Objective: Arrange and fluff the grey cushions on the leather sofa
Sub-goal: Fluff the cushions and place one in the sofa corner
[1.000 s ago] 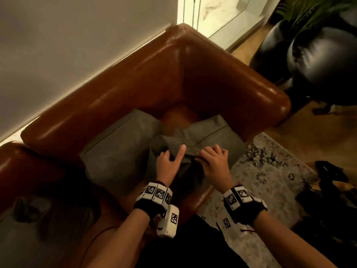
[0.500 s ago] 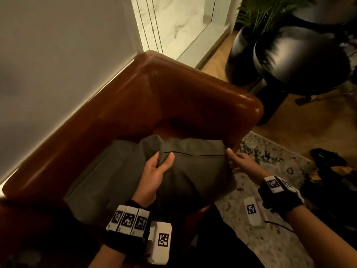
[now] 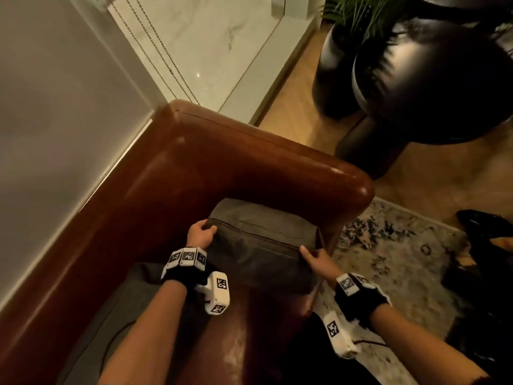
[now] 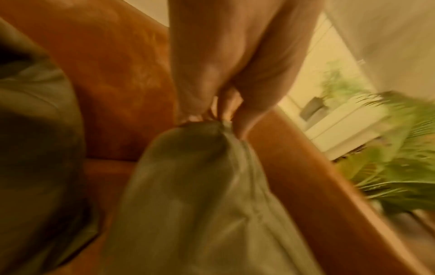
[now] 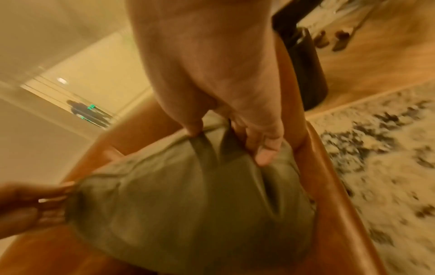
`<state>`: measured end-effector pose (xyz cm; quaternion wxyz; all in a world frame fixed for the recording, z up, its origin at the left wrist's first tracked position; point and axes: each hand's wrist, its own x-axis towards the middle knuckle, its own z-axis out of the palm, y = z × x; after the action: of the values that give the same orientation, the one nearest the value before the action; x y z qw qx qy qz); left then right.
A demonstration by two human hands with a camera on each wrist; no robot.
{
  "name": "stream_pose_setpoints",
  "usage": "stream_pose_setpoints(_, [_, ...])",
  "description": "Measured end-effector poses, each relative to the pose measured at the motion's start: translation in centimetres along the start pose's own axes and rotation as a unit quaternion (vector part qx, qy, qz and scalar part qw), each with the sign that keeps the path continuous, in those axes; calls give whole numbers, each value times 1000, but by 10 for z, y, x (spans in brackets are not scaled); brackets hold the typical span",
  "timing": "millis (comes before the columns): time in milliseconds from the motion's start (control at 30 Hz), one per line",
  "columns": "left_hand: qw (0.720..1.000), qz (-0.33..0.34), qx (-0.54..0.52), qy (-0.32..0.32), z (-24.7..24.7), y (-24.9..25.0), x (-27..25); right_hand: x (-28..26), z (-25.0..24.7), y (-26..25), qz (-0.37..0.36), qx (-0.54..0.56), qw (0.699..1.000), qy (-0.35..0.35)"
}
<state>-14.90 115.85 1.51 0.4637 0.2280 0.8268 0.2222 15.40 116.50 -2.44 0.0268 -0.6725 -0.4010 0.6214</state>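
Observation:
A grey cushion (image 3: pixel 263 240) stands up in the corner of the brown leather sofa (image 3: pixel 222 168), beside the armrest. My left hand (image 3: pixel 201 236) grips its top left corner; the left wrist view shows the fingers pinching that corner (image 4: pixel 223 122). On the top right corner my right hand (image 3: pixel 312 257) has thumb and fingers curled into the fabric (image 5: pixel 235 148), as the right wrist view shows. A second grey cushion (image 3: pixel 130 298) lies on the seat, under my left forearm.
The sofa armrest (image 3: pixel 347 184) rises just right of the cushion. Beyond it stand large black round planters (image 3: pixel 416 87) with green fronds on a wooden floor. A patterned rug (image 3: pixel 388 245) lies in front of the sofa. A pale wall (image 3: pixel 55 107) runs behind the backrest.
The cushion went from lying crumpled under both hands to being held upright by its two top corners, toward the armrest. My hands moved apart. The other cushion is now lower left.

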Motion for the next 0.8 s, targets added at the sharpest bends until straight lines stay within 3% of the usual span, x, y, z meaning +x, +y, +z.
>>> stream_pose_setpoints(133, [998, 45, -27, 33, 16, 19, 22, 24, 15, -16, 21, 47, 993, 110])
stream_pose_setpoints(300, [988, 144, 8, 58, 1, 29, 37, 15, -2, -21, -51, 54, 995, 63])
stream_pose_setpoints(367, [986, 151, 37, 61, 1, 26, 39, 15, 0, -9, -57, 44, 997, 37])
stream_pose_setpoints(533, [997, 61, 40, 33, 0, 10, 39, 8, 18, 4, -9, 152, 988, -30])
stream_pose_setpoints(633, [999, -6, 43, 23, -12, 11, 54, 6, 15, 6, 26, 306, 952, -12])
stream_pose_setpoints(700, [994, -66, 80, 25, -17, 17, 62, 11, 7, 12, 33, 277, 960, 39])
stream_pose_setpoints(800, [980, -97, 172, -7, -19, 29, 66, 21, 0, 15, -5, 106, 994, 30])
